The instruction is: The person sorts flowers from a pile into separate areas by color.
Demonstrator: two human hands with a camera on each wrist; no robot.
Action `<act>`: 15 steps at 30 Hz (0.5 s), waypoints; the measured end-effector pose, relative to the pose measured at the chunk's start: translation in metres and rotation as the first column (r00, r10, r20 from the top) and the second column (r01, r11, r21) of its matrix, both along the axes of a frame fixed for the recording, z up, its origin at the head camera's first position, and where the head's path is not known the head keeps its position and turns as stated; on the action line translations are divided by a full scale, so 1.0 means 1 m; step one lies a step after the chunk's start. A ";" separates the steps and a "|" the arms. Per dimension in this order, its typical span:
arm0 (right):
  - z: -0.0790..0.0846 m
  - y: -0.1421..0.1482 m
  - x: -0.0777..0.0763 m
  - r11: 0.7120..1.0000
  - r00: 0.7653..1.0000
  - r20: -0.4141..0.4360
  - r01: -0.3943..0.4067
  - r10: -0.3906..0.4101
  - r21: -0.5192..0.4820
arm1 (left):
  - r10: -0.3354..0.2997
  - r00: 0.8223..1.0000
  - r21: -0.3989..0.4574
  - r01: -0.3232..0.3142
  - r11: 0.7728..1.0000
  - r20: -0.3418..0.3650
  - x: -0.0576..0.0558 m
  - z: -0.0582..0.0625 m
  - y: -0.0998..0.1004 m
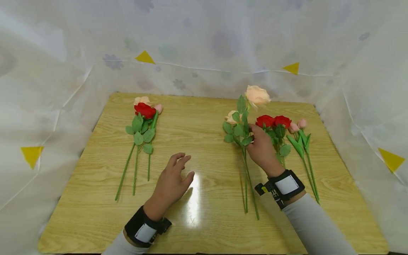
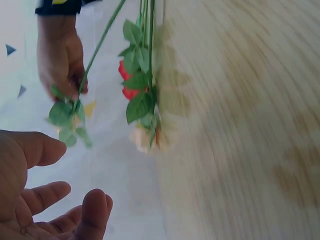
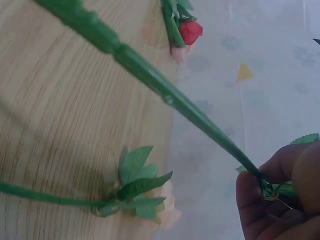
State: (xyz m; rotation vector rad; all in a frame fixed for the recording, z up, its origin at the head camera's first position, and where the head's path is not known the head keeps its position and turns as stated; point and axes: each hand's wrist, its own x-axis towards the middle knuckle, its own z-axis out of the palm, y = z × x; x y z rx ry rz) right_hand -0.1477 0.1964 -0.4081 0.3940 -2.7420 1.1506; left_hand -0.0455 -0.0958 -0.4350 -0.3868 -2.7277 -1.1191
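Observation:
My right hand [image 1: 262, 147] pinches the green stem [image 3: 170, 100] of a peach rose [image 1: 257, 95] just below its leaves, and the bloom is raised above the table. A second peach rose [image 1: 232, 117] lies on the table behind its leaves; in the right wrist view its petals [image 3: 169, 210] show past the leaves. Left of these, my left hand [image 1: 172, 182] hovers over the table with its fingers spread and holds nothing. In the left wrist view, the fingers [image 2: 50, 195] of that hand are apart, with the right hand [image 2: 60, 60] and its rose beyond.
On the left lies a group with a red rose [image 1: 145, 110], a peach rose [image 1: 141, 100] and a pink tulip [image 1: 158, 108]. Right of my right hand lie two red roses [image 1: 282, 121] and two pink tulips [image 1: 301, 123]. A pale curtain [image 1: 197, 39] encloses the wooden table [image 1: 204, 141].

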 end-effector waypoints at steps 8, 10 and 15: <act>-0.020 0.006 -0.012 0.988 0.994 0.102 -0.054 0.039 0.146 | 0.078 0.996 0.018 -0.078 0.997 0.040 -0.006 0.000 -0.027; -0.028 0.002 -0.015 0.984 0.990 0.132 -0.063 0.041 0.166 | 0.093 0.994 0.013 -0.093 0.996 0.051 -0.008 0.000 -0.031; -0.047 -0.005 -0.018 0.969 0.986 0.162 -0.074 0.036 0.238 | 0.127 0.990 0.003 -0.128 0.992 0.066 -0.012 0.002 -0.041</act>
